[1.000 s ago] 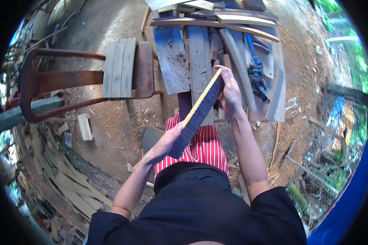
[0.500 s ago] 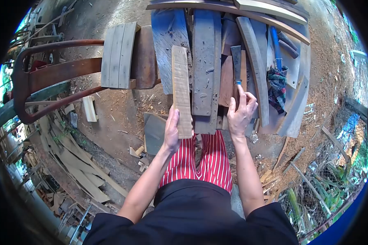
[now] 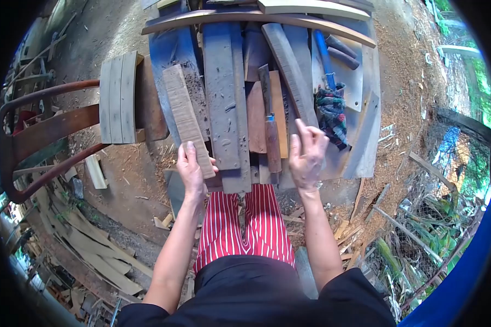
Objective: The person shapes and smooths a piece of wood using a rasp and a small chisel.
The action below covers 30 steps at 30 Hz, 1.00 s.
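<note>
My left hand [image 3: 192, 170] is closed around the lower end of a short wooden board [image 3: 185, 111], which slants up and to the left above the bench. A chisel [image 3: 271, 133] with a wooden handle and a blue collar lies on the bench planks, blade pointing away from me. Just right of its handle is my right hand [image 3: 309, 155], slightly blurred, with the index finger stretched out, the thumb apart and nothing in its grasp. Beyond that hand a curved wooden strip [image 3: 291, 68] rests on the bench.
Wide grey planks [image 3: 221, 98] make up the bench top. On its right lie a checked cloth [image 3: 331, 114] and a blue bar [image 3: 324, 57]. A long curved piece [image 3: 229, 18] crosses the far end. A wooden chair [image 3: 54, 120] stands at left; scrap boards [image 3: 87, 234] cover the ground.
My right hand has let go of the chisel, which now lies on the bench, and moved lower beside it. The board in my left hand tilts more to the left. The whole view has shifted.
</note>
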{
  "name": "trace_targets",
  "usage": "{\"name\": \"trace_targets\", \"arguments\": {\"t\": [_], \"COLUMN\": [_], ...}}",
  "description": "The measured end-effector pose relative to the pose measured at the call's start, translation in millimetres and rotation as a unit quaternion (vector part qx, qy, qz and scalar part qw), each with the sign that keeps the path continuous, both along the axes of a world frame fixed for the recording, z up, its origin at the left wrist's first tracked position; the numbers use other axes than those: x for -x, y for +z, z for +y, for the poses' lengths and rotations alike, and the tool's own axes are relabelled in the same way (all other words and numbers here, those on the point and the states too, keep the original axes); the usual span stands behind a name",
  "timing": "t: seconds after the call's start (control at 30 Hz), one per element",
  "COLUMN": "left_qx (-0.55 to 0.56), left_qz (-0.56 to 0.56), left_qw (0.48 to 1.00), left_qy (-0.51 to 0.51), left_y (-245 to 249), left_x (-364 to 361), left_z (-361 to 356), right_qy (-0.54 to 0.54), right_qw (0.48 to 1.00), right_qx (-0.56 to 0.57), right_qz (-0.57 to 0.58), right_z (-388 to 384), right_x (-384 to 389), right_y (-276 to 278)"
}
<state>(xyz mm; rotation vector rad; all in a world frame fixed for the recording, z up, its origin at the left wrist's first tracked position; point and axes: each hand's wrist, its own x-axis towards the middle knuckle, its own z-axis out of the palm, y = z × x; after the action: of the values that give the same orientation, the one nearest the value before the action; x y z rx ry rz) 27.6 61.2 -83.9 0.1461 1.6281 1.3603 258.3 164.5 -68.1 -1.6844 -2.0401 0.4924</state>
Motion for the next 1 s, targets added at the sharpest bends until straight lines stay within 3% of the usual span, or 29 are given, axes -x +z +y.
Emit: {"name": "trace_targets", "arguments": {"t": [0.1,0.23,0.37,0.43,0.47,0.5,0.57,0.6,0.8,0.9,1.0], "left_qx": [0.003,-0.009,-0.037,-0.034,-0.033,-0.035,-0.017,-0.021,-0.026,-0.006,0.016], "left_qz": [-0.002,-0.036,-0.101,-0.1,-0.104,-0.106,-0.11,-0.112,-0.196,-0.188,-0.257], "left_qw": [1.0,0.999,0.994,0.994,0.993,0.993,0.99,0.987,0.963,0.957,0.947], "left_qy": [-0.002,-0.023,-0.01,-0.024,-0.041,-0.04,-0.089,-0.111,-0.182,-0.22,-0.192], "left_y": [-8,-1,6,16,23,30,52,64,142,169,167], "left_x": [0,1,3,7,7,9,18,21,38,37,28], "left_z": [10,11,3,0,0,-1,-7,-10,-31,-35,-34], "right_qy": [-0.119,-0.053,-0.009,-0.009,-0.058,-0.056,-0.039,-0.023,0.066,0.148,0.176], "right_qw": [0.992,0.978,0.983,0.985,0.979,0.979,0.998,0.999,0.964,0.947,0.951], "right_qx": [0.004,-0.1,-0.05,0.01,0.097,0.095,0.047,0.037,0.227,0.238,0.166], "right_qz": [-0.029,-0.175,-0.179,-0.17,-0.171,-0.172,0.0,0.027,0.122,0.156,0.191], "right_z": [26,70,90,99,100,99,96,88,27,3,-21], "right_x": [-31,-61,-73,-75,-72,-77,-90,-82,-16,17,39], "right_y": [-8,-46,-68,-51,-34,-31,-22,-6,57,76,70]}}
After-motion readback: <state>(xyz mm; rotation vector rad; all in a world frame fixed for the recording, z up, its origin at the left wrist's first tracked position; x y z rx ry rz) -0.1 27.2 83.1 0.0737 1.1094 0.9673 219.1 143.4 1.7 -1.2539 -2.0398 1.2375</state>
